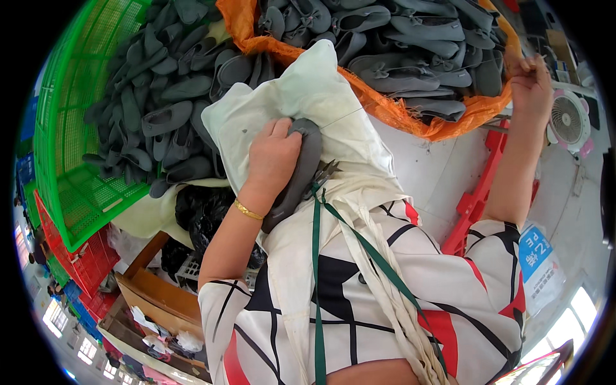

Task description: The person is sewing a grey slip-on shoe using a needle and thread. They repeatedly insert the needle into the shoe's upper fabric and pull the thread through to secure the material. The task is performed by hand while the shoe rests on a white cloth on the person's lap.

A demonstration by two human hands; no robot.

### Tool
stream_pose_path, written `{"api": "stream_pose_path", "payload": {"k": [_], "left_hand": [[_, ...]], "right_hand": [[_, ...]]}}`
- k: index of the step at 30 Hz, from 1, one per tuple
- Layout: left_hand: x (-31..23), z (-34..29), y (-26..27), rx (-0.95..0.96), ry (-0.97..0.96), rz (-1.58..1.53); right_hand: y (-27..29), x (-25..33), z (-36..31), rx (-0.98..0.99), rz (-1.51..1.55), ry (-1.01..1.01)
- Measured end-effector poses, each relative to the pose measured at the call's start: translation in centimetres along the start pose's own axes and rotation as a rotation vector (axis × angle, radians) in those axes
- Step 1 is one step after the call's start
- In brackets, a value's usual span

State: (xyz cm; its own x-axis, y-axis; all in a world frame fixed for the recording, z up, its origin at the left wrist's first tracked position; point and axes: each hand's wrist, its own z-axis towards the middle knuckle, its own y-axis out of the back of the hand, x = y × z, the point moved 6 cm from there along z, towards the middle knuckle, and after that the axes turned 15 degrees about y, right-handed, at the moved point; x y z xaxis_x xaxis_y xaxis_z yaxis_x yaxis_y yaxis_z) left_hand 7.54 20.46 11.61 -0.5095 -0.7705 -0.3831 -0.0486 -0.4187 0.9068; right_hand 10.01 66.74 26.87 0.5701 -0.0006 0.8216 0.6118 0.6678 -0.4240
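My left hand (273,154) is closed around a dark grey cloth shoe (303,163), pressing it on a white padded cloth (350,112) over my lap. From the shoe a thin dark thread (343,117) stretches taut up and to the right. My right hand (531,80) is raised far out at the right, beside the orange sack's edge, its thumb and fingers pinched together. The thread points toward that pinch, but its last stretch is too fine to see. Beside the shoe lies a small pair of dark snips (327,172), tied to a green strap (316,256).
Many grey shoes fill a green plastic crate (70,160) at the left and an orange woven sack (443,128) ahead. A red plastic frame (478,192) and a white fan (570,119) stand at the right. At lower left are a wooden drawer (154,282) and black plastic bags (208,215).
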Motion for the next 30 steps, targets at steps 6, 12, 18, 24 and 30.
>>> {"api": "stream_pose_path", "payload": {"k": [6,12,18,24,30], "left_hand": [[1.2,-0.6,-0.6,0.098,0.187,-0.124],[5.9,-2.6,-3.6,0.263,0.66,-0.745],[7.3,-4.2,-6.2,0.311,0.858,-1.04],[6.9,-4.5,-6.3,0.351,1.01,-1.143],[7.8,-4.8,-7.4,0.361,1.002,-1.027]], "right_hand": [[2.3,5.2,3.8,-0.06,-0.291,0.508],[-6.2,-7.7,-11.4,0.603,-0.459,0.011],[-13.4,-13.3,-29.3,1.789,-0.862,0.281],[-15.8,-12.4,-30.5,1.625,-0.841,0.29],[-13.3,-11.0,-32.8,1.807,-1.083,-0.396]]}}
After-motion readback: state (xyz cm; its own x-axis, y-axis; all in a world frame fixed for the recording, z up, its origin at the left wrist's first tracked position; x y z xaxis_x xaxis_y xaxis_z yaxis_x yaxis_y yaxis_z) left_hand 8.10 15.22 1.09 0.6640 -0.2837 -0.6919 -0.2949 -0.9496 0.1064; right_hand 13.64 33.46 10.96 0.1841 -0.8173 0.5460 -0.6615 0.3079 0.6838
